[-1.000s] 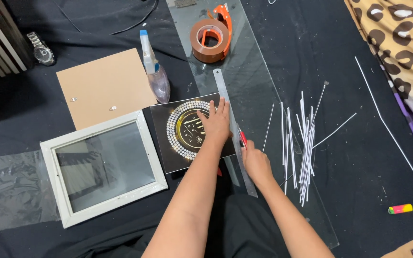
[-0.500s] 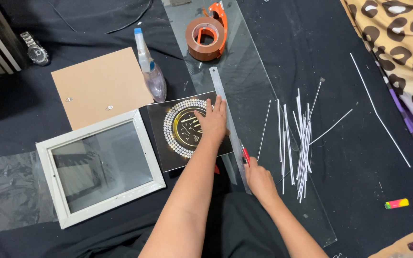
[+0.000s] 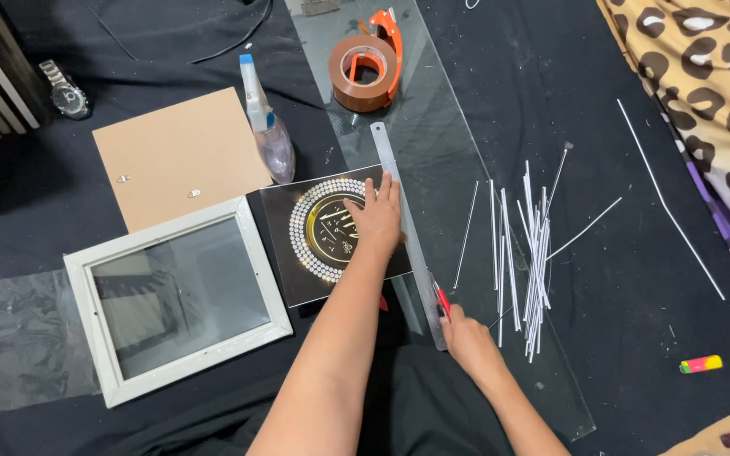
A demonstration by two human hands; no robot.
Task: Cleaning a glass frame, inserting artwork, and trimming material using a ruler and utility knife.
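The black print (image 3: 331,232) with its ring of white dots is lying just left of the metal ruler (image 3: 405,228), the left hand (image 3: 375,218) pressing flat on it, fingers spread narrowly; the right hand (image 3: 468,338) is gripping a red-handled cutter (image 3: 442,301) at the ruler's near end. A white picture frame (image 3: 175,291) is sitting left of the ruler, white strips (image 3: 530,253) right of it, a tape dispenser (image 3: 367,61) beyond its far end.

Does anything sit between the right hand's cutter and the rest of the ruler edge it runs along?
Nothing visible does. The right hand holds a red cutter against the ruler, near its lower end. The left hand presses on the print and the ruler's left side, off the right edge. The white strips lie apart, to the right.
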